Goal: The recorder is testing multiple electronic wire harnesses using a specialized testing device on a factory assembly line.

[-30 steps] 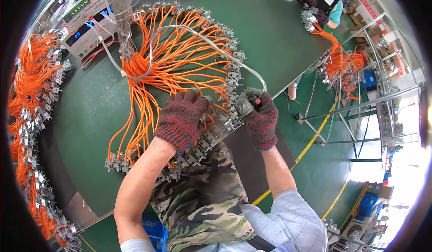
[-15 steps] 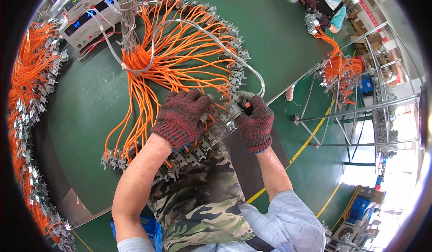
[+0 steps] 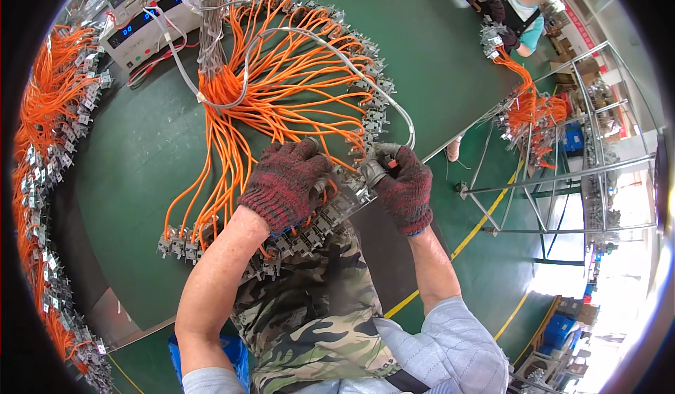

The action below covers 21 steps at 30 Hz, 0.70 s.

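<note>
A bundle of orange cables (image 3: pixel 281 88) fans out over the green table, each ending in a small grey metal connector (image 3: pixel 380 116). My left hand (image 3: pixel 285 183), in a dark red and black knit glove with greyish fingertips, is closed over a connector in the row along the near edge. Its fingers hide most of that piece. Just to its right, my right hand (image 3: pixel 406 194), gloved alike, pinches a dark plug with a red part (image 3: pixel 391 163). A grey lead (image 3: pixel 406 116) loops down to this plug, against the connectors.
Two stacked bench instruments (image 3: pixel 151 32) with lit displays stand at the far left. More orange cables (image 3: pixel 53 120) line the left side. Beyond the table, a co-worker (image 3: pixel 517 7) in dark gloves handles similar connectors. A metal frame rack (image 3: pixel 555 183) stands on the right.
The view has shifted slightly. My right hand stays at the plug with only a slight movement; my left hand keeps its place over the connectors. The co-worker's arms have moved a little.
</note>
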### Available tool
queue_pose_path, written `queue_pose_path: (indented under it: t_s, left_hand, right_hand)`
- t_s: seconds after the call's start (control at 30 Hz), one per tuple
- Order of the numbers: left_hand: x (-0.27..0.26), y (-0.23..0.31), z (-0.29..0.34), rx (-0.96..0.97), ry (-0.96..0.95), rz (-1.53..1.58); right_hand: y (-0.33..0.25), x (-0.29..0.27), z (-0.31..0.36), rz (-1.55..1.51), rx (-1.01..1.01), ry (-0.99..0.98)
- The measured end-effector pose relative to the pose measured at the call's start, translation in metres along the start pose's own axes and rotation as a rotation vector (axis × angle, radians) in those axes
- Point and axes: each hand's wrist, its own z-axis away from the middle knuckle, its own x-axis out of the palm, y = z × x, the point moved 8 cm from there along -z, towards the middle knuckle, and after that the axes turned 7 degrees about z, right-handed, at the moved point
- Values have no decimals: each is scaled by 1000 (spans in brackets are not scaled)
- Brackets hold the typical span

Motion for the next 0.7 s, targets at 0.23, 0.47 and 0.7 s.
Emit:
queue_pose_path:
  t_s: [0.23, 0.47, 0.7]
  left_hand:
    - [3, -3, 2, 5, 15, 8]
    - [2, -2, 1, -1, 5, 7]
    - [2, -5, 2, -14, 30, 36]
  right_hand:
    - [-22, 0, -3, 190, -171, -42]
    - [-14, 1, -7, 28, -216, -95]
    - [1, 1, 19, 19, -119, 86]
